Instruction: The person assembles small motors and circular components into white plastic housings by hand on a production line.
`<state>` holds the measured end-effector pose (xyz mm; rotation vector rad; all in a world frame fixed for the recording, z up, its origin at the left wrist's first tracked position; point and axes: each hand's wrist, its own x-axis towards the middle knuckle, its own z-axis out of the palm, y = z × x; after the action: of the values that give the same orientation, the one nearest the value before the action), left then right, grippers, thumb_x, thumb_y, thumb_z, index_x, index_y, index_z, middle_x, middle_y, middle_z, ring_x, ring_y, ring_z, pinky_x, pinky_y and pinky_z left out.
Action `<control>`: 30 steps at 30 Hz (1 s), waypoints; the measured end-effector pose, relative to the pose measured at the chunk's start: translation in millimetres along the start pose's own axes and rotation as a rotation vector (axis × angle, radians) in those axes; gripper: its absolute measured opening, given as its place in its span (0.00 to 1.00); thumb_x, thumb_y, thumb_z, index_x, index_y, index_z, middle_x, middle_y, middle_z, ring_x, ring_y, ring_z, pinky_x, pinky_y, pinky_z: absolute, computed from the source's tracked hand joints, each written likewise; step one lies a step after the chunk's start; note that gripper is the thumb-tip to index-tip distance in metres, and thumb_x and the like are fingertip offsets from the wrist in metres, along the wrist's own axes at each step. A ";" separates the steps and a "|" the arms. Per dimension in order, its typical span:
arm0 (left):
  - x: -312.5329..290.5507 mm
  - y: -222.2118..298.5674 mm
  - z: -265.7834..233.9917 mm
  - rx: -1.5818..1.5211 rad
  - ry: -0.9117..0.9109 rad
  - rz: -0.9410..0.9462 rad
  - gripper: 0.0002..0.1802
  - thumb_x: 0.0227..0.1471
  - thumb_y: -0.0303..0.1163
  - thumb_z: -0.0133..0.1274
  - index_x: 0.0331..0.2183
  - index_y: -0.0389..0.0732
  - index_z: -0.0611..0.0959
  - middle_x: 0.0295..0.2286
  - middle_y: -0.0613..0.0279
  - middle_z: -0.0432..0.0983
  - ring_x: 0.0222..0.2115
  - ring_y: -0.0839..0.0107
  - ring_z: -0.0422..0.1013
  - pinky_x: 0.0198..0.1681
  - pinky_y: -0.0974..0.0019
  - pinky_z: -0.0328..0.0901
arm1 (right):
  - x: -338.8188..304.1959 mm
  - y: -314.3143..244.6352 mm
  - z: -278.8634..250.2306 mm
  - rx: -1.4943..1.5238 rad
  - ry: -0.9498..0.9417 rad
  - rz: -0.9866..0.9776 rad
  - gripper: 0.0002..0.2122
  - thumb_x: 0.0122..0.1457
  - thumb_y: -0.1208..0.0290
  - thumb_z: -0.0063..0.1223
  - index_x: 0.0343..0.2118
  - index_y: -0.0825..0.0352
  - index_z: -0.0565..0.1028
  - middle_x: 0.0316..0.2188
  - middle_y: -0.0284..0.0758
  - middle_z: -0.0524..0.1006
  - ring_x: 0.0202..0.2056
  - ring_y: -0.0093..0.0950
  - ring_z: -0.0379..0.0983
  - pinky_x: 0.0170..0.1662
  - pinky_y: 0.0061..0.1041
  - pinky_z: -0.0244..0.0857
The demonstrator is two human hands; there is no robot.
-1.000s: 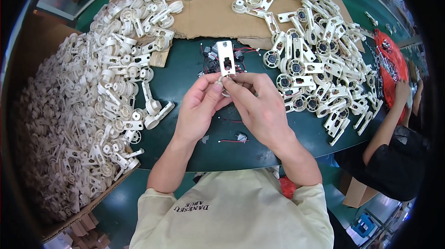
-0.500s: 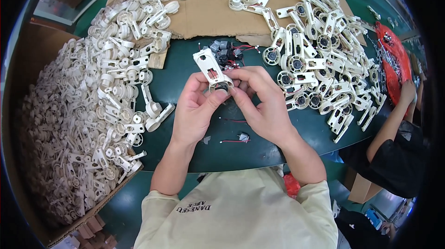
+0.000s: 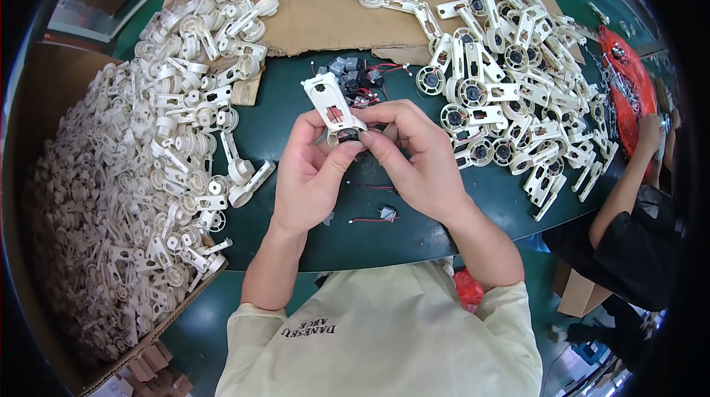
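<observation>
Both my hands hold one white plastic housing (image 3: 322, 95) above the near middle of the table, its long slotted handle tilted up and away from me. My left hand (image 3: 307, 175) grips the round end from the left, thumb along its near side. From the right, my right hand (image 3: 418, 168) pinches the same end with thumb and forefinger. A dark round motor (image 3: 347, 135) sits in that end, partly hidden by my thumbs. Red wire shows through the handle slot. Just beyond lie loose small motors (image 3: 355, 72) with red leads. Nearer me is a single small motor (image 3: 387, 213).
A large carton (image 3: 155, 338) full of white housings stands at left, with more heaped beside it. Housings with dark motors (image 3: 473, 92) pile up at right. Flattened cardboard (image 3: 318, 24) covers the far table. A co-worker's arm (image 3: 625, 175) reaches toward a red bag (image 3: 621, 94).
The whole view has shifted slightly. My hands keep their grip on the housing, with only a small shift of the right fingers at its round end.
</observation>
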<state>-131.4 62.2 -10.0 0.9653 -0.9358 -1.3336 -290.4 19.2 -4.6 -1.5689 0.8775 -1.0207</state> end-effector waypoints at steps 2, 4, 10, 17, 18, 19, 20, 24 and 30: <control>-0.1 -0.6 -0.7 0.027 0.007 0.030 0.15 0.60 0.23 0.50 0.48 0.32 0.69 0.43 0.56 0.72 0.43 0.72 0.72 0.51 0.65 0.70 | -0.1 -1.2 -0.1 0.006 -0.013 0.003 0.11 0.59 0.80 0.53 0.45 0.67 0.76 0.35 0.36 0.74 0.24 0.21 0.73 0.28 0.21 0.66; 0.4 -2.0 -4.4 -0.032 0.004 -0.019 0.14 0.60 0.25 0.50 0.47 0.32 0.69 0.43 0.56 0.72 0.42 0.72 0.73 0.49 0.64 0.71 | -1.1 -2.6 0.9 -0.001 -0.017 0.023 0.11 0.59 0.80 0.53 0.45 0.67 0.76 0.35 0.36 0.74 0.23 0.21 0.73 0.28 0.20 0.66; -4.0 0.1 -0.5 -0.050 0.066 -0.028 0.13 0.60 0.25 0.51 0.46 0.33 0.70 0.42 0.56 0.72 0.41 0.71 0.74 0.47 0.64 0.73 | -2.8 -0.6 5.1 0.027 -0.017 -0.003 0.11 0.60 0.80 0.53 0.46 0.67 0.76 0.34 0.35 0.73 0.21 0.19 0.70 0.27 0.19 0.64; -1.6 -4.5 11.0 -0.033 0.075 -0.062 0.16 0.60 0.20 0.48 0.50 0.32 0.68 0.45 0.57 0.70 0.45 0.69 0.73 0.49 0.65 0.72 | -0.2 6.6 0.0 0.240 0.039 0.212 0.09 0.62 0.76 0.53 0.44 0.67 0.76 0.32 0.27 0.75 0.27 0.13 0.69 0.28 0.14 0.62; -1.6 -8.4 8.6 0.025 0.061 -0.053 0.18 0.59 0.19 0.47 0.51 0.32 0.68 0.46 0.58 0.69 0.46 0.68 0.73 0.48 0.66 0.71 | 1.9 6.5 -1.3 0.262 0.042 0.245 0.09 0.61 0.76 0.53 0.44 0.68 0.76 0.32 0.28 0.75 0.28 0.13 0.69 0.30 0.15 0.63; -2.7 -8.2 6.8 0.089 0.049 -0.034 0.19 0.59 0.17 0.47 0.52 0.32 0.67 0.47 0.58 0.68 0.47 0.68 0.73 0.48 0.66 0.71 | 3.6 3.1 -0.1 0.288 0.040 0.267 0.09 0.61 0.76 0.53 0.44 0.69 0.75 0.32 0.28 0.75 0.28 0.14 0.70 0.31 0.15 0.63; -3.1 -9.1 7.8 0.092 0.064 -0.011 0.20 0.57 0.15 0.47 0.52 0.31 0.68 0.48 0.59 0.65 0.48 0.67 0.73 0.47 0.68 0.71 | 3.2 2.5 1.3 0.352 0.017 0.264 0.10 0.60 0.76 0.54 0.44 0.69 0.72 0.33 0.30 0.75 0.31 0.15 0.70 0.35 0.17 0.65; -4.0 -14.6 12.6 0.223 0.094 0.088 0.21 0.54 0.12 0.49 0.50 0.31 0.70 0.47 0.59 0.59 0.49 0.65 0.72 0.47 0.71 0.72 | 3.6 6.0 5.1 0.367 0.000 0.315 0.11 0.58 0.75 0.55 0.42 0.68 0.69 0.37 0.30 0.74 0.37 0.18 0.70 0.40 0.21 0.65; -6.7 -17.5 20.2 0.255 0.128 0.162 0.20 0.53 0.12 0.51 0.49 0.31 0.71 0.46 0.59 0.60 0.48 0.65 0.73 0.47 0.70 0.74 | 1.2 4.5 -0.9 0.451 -0.062 0.271 0.11 0.60 0.77 0.54 0.44 0.67 0.68 0.39 0.31 0.72 0.40 0.19 0.69 0.44 0.21 0.65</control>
<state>-156.4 68.3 -19.7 1.1292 -1.0786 -1.0207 -291.0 16.8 -8.7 -1.0652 0.7315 -0.8936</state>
